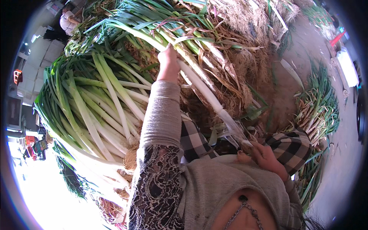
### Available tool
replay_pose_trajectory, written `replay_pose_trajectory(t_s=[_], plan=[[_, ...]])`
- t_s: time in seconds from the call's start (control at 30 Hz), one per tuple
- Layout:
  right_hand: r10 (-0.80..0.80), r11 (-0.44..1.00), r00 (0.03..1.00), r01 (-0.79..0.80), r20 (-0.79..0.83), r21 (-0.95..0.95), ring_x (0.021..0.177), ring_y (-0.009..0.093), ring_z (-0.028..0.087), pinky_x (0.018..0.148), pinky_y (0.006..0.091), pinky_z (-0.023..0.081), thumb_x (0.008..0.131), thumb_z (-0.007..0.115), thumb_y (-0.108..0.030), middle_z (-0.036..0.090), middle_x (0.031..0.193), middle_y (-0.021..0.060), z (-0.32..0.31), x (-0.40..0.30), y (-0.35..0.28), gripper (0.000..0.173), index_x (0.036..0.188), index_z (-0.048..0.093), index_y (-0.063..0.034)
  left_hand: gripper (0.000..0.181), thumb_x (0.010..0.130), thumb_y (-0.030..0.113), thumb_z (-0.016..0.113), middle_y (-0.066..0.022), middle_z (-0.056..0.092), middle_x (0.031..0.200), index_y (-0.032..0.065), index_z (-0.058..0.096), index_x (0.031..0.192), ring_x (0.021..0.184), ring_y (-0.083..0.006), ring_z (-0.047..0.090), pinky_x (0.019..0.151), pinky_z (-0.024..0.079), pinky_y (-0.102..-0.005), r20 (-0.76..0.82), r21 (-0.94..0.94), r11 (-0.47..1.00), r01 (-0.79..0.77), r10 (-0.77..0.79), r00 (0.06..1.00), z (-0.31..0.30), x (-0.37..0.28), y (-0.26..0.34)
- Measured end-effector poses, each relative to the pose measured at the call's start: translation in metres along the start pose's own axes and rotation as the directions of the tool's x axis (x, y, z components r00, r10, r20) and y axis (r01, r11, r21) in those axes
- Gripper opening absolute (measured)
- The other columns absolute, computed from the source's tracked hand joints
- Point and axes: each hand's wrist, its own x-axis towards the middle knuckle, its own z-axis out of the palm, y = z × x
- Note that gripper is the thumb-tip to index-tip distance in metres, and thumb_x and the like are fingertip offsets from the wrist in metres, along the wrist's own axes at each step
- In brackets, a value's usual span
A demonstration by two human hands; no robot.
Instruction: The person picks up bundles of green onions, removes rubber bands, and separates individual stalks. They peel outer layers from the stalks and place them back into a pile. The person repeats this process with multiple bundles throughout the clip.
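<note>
My left hand [168, 61] is stretched forward and closed around the upper stalk of a large green onion [201, 83]. Its white shaft slants down towards my lap, and its green leaves spread beyond the fist. Near my right knee, my right hand [266, 158] pinches a pale, thin strip of outer skin [234, 126] at the stalk's lower end. Whether roots remain under those fingers cannot be seen. Left of my forearm lies a thick pile of smooth white-stemmed green onions [100, 115]. Ahead, a heap of unpeeled ones [218, 60] shows dry brown skins and shaggy roots.
Another bundle of green onions [319, 106] lies on the concrete floor [299, 37] at the right. A person [69, 20] is at the far upper left, near stacked white boxes [38, 64]. Crates [40, 145] stand at the left edge. Strong sunlight washes out the lower left.
</note>
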Motion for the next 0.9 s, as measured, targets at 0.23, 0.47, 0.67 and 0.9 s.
replay_pose_trajectory(t_s=[0.23, 0.47, 0.67, 0.9], plan=[[-0.113, 0.983, 0.956, 0.067, -0.27, -0.173, 0.063, 0.026, 0.059, 0.058, 0.0309, 0.044, 0.078, 0.048, -0.009, 0.056, 0.067, 0.018, -0.024, -0.073, 0.066, 0.021, 0.097, 0.054, -0.0003, 0.017, 0.083, 0.016, 0.051, -0.0022, 0.037, 0.048, 0.0, 0.051, 0.076, 0.037, -0.0113, 0.034, 0.036, 0.031, -0.0258, -0.024, 0.16, 0.975, -0.152, 0.157, 0.987, -0.037, 0.039, 0.011], [-0.401, 0.764, 0.903, 0.237, -0.153, -0.6, 0.092, 0.033, 0.048, 0.079, 0.039, 0.039, 0.072, 0.059, -0.02, 0.048, 0.103, 0.0174, -0.014, -0.021, 0.01, 0.047, 0.114, 0.042, -0.0049, 0.018, 0.079, 0.012, 0.052, -0.0096, 0.05, 0.061, -0.0061, 0.048, 0.077, 0.047, -0.0182, 0.05, 0.043, 0.044, -0.0322, 0.133, -0.127, 0.903, -0.409, 0.425, 0.896, -0.018, 0.009, 0.031], [-0.708, 0.666, 0.68, 0.557, -0.188, -0.496, 0.093, 0.032, 0.048, 0.076, 0.0384, 0.039, 0.073, 0.061, -0.024, 0.048, 0.102, 0.0174, 0.011, 0.028, -0.069, 0.059, 0.121, 0.034, -0.0044, 0.014, 0.083, 0.007, 0.048, -0.0025, 0.037, 0.054, 0.0017, 0.04, 0.072, 0.044, -0.0131, 0.035, 0.042, 0.036, -0.0275, 0.251, -0.087, 0.928, -0.363, 0.373, 0.893, -0.014, -0.019, 0.077], [-0.754, 0.647, 0.623, 0.647, -0.208, -0.404, 0.055, 0.035, 0.053, 0.046, 0.0394, 0.041, 0.081, 0.048, -0.015, 0.054, 0.065, 0.0163, 0.032, 0.055, -0.058, 0.031, 0.111, 0.042, -0.0077, 0.017, 0.081, 0.009, 0.051, -0.0021, 0.04, 0.056, 0.0032, 0.039, 0.07, 0.045, -0.0113, 0.038, 0.042, 0.036, -0.0265, 0.305, -0.064, 0.937, -0.342, 0.345, 0.888, 0.008, -0.064, 0.086]])
